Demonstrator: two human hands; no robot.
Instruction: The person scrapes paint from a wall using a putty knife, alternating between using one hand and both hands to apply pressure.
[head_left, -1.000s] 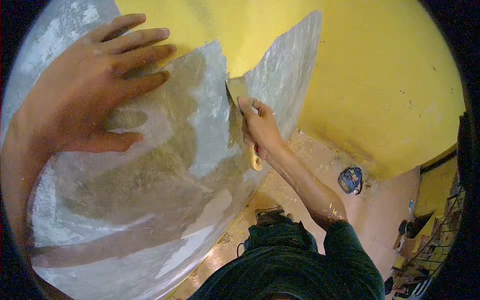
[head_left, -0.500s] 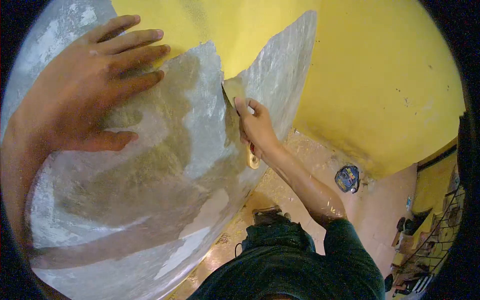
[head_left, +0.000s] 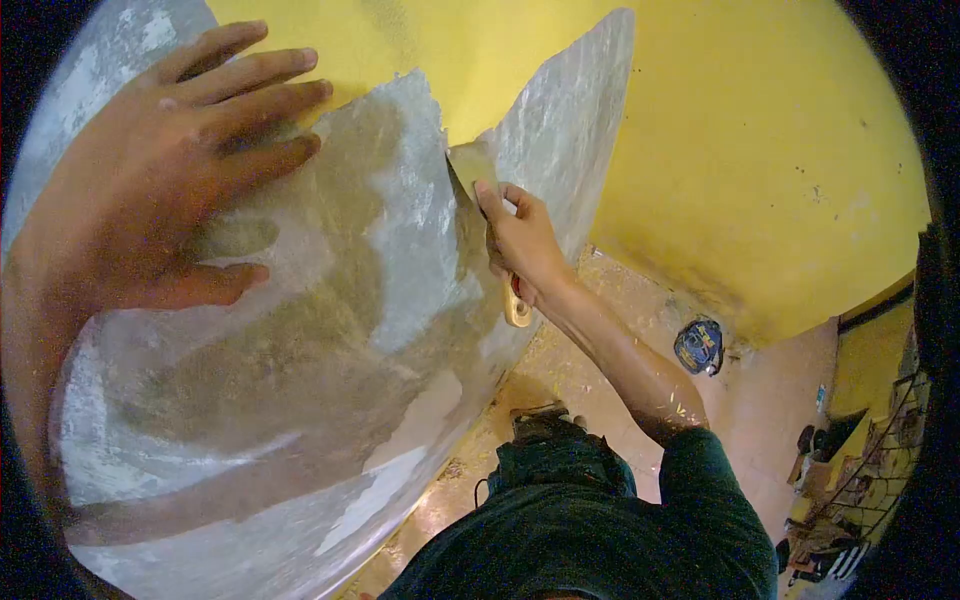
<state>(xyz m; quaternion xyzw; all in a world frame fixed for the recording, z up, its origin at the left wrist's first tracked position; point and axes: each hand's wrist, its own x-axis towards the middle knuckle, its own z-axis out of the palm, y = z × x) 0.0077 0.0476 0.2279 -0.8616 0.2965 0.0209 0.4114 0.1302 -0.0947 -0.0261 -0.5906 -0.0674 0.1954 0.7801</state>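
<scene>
My right hand [head_left: 525, 235] is wrapped around a paint scraper [head_left: 470, 168], whose light wooden handle end [head_left: 517, 308] sticks out below the fist. Its wide blade lies against the wall where yellow paint [head_left: 470, 70] meets a stripped grey patch [head_left: 410, 260]. Over on the left, my left hand [head_left: 190, 170] is spread with fingers apart, its fingertips by the ragged paint edge. It appears to rest on the wall, though the palm side is hidden. Small yellow flakes [head_left: 680, 405] cling to my right forearm.
Another yellow wall [head_left: 760, 170] adjoins at the right, with dark stains near its base. A dark blue bag-like object [head_left: 699, 346] sits on the tiled floor [head_left: 755, 420]. Shoes [head_left: 812, 440] and a dark metal rack [head_left: 880, 460] stand at the far right.
My right hand and the scraper have shifted slightly up in view, the handle a little to the right. The left hand stays spread at nearly the same spot.
</scene>
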